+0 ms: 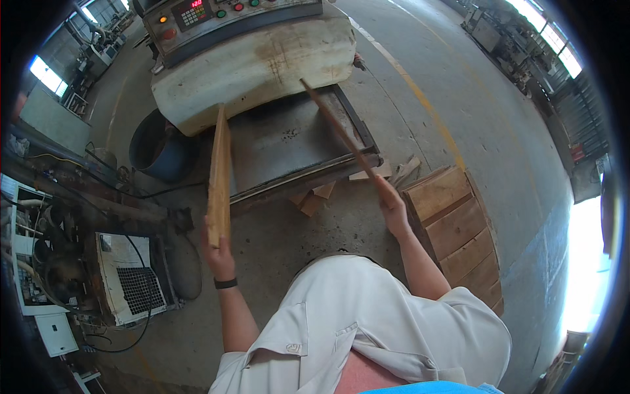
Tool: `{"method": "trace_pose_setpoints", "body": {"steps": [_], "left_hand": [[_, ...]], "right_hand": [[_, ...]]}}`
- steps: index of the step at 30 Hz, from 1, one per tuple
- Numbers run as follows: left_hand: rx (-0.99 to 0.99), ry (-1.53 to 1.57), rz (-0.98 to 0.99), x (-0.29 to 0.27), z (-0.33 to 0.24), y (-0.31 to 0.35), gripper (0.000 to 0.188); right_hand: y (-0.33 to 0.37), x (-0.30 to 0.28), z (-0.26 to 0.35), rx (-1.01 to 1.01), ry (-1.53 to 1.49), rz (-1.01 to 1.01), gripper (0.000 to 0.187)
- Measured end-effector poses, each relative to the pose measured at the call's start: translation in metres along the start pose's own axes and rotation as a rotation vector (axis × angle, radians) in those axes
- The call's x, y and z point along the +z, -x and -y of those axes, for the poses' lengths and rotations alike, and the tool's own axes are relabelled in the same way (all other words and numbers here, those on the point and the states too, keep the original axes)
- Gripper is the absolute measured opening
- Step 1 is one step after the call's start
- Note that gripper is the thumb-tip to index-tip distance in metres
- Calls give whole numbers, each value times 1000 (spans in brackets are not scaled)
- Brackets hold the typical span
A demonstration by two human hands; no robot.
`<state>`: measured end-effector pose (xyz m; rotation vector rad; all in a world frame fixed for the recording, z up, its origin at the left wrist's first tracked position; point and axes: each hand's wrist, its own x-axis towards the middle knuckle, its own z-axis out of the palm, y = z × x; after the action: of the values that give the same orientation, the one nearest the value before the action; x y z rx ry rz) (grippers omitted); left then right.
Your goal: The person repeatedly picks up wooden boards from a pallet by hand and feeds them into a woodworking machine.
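My left hand (pixel 219 253), with a dark band at the wrist, is closed round the near end of a light wooden board (pixel 222 171). The board's far end reaches the front of a machine's pale hood (pixel 256 69). In my right hand (pixel 392 207) is the near end of a thin, darker wooden strip (pixel 338 130), which slants away to the left over the machine's metal bed (pixel 275 144). Both pieces are held apart, one over each side of the bed. Dark crumbs lie on the bed. How the fingers wrap underneath is hidden.
A control panel (pixel 216 16) with lit digits and buttons tops the machine. Left of it stands a blue barrel (pixel 161 148). Wooden boards (pixel 453 217) are stacked at my right, and offcuts (pixel 315 199) lie beneath the bed. Pipes and a white grated unit (pixel 134 279) are at my left.
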<state>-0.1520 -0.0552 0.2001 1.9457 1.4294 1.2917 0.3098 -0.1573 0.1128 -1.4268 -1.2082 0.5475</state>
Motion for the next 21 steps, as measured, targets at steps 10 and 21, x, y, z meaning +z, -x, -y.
{"method": "trace_pose_setpoints", "body": {"steps": [10,21], "left_hand": [[204,-449,341,121,29,39,70],[-6,-804,628,176,57,46,89]], "right_hand": [[13,62,-28,-254,909,445,74],[-30,84,-47,-270,933,731,87]]}}
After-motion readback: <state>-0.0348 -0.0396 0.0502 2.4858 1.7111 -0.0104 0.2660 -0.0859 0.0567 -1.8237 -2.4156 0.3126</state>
